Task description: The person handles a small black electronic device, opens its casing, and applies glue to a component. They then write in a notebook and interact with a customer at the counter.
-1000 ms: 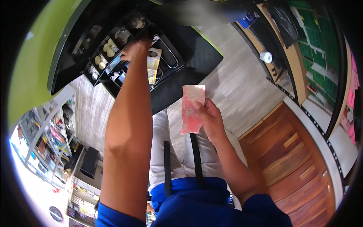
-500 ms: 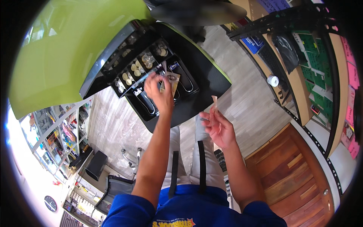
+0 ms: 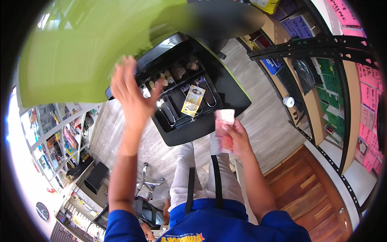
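Note:
An open black cash drawer [image 3: 158, 117] rests on a black seat with a green edge in front of me. Coins [image 3: 167, 76] fill several cups along its far side. A yellow banknote [image 3: 193, 101] lies across the bill slots, partly over the wire clips. My left hand [image 3: 134, 90] is raised over the drawer's left end, fingers spread and holding nothing; it hides some of the coin cups. To the right of the drawer, my right hand [image 3: 238, 136] grips a reddish banknote [image 3: 223, 131], slightly blurred. Whether it is one note or more, I cannot tell.
A large lime-green surface [image 3: 80, 60] lies beyond the drawer at left. Shelves with green boxes [image 3: 328, 84] and a white roll [image 3: 288, 101] stand at right, above a wooden door [image 3: 310, 185]. Part of a seated person [image 3: 157, 218] shows at lower left.
My left hand has lifted out of the drawer toward the left and opened, leaving the yellow banknote in view. In my right hand, the reddish banknote now faces me more broadly.

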A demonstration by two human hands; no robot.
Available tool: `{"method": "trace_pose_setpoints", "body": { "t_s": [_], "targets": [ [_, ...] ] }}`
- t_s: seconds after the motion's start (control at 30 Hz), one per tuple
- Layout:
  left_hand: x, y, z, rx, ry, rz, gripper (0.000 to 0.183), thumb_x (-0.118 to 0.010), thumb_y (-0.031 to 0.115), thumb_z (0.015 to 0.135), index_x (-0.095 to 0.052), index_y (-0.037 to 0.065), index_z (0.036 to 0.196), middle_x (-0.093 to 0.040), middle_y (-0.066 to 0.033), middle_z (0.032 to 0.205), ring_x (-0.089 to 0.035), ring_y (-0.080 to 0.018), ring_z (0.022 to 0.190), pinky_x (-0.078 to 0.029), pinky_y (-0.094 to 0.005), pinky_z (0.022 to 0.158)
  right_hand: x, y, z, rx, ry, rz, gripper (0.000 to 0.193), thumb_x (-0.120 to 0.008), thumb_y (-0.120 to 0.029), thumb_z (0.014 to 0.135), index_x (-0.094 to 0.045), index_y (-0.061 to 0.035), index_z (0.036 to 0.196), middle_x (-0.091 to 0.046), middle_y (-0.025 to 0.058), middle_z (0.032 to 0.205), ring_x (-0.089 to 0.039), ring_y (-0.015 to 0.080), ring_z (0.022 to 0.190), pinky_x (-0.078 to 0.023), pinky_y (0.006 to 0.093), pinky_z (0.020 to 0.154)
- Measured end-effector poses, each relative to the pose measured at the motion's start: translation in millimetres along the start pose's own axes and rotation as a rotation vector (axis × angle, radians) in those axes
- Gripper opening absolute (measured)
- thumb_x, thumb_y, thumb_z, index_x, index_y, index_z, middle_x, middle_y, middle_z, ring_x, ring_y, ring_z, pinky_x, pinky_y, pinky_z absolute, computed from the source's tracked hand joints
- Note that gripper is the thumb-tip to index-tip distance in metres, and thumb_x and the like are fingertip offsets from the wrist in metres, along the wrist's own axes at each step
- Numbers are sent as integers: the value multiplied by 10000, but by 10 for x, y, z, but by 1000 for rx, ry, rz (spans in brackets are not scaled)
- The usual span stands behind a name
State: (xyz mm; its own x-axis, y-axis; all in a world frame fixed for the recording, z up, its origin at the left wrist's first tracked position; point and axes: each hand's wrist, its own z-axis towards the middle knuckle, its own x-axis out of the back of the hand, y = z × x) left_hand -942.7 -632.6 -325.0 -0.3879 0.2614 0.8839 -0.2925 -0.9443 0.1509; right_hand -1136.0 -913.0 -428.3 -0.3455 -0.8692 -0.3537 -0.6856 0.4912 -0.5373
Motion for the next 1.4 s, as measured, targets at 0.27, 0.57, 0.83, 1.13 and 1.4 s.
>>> {"method": "trace_pose_setpoints", "body": {
  "t_s": [0.27,0.57,0.83,1.13,1.4],
  "targets": [
    [134,31,-778,153,-705,-289,696,-882,59,602,-593,70,1235,-597,-121,1434,-582,-361,1304,-465,-480,1079,692,-537,-776,14,30,164,416,-610,-154,1060,-522,-42,1451,-663,67,1193,-679,200,1034,-601,401,810],
    [38,253,-1535,370,-782,-1019,505,-719,411,973,-657,23,1290,-677,-151,1303,-621,-332,1235,-453,-459,1076,-414,-468,-946,85,17,-126,332,-593,-187,1074,-560,-40,1370,-681,84,1163,-681,183,1029,-585,372,895],
    [2015,-1614,-2171,1297,11,-1360,288,-633,309,1063,-641,51,1192,-697,-39,1063,-651,-114,953,-552,-286,833,-3754,102,-1252,317,-688,-965,897,-762,-187,963,-201,-65,1651,-726,138,1166,-682,166,917,-551,334,836],
    [4856,-5774,-949,789,1032,-1194,372,-587,260,1086,-608,-1,1350,-665,-44,1217,-634,-132,1058,-533,-295,929,-6141,520,-1419,395,-843,-1233,490,-678,-297,1027,-586,-53,1443,-732,104,1131,-666,166,921,-544,310,872],
    [5564,-7332,-101,517,1070,-1505,347,-724,295,1008,-636,80,1266,-603,23,851,-592,-65,603,-539,-256,554,-6704,255,-666,299,-678,-1275,403,-662,-289,1032,-648,-93,1384,-738,69,1052,-652,142,850,-534,289,821]
  ]
}}
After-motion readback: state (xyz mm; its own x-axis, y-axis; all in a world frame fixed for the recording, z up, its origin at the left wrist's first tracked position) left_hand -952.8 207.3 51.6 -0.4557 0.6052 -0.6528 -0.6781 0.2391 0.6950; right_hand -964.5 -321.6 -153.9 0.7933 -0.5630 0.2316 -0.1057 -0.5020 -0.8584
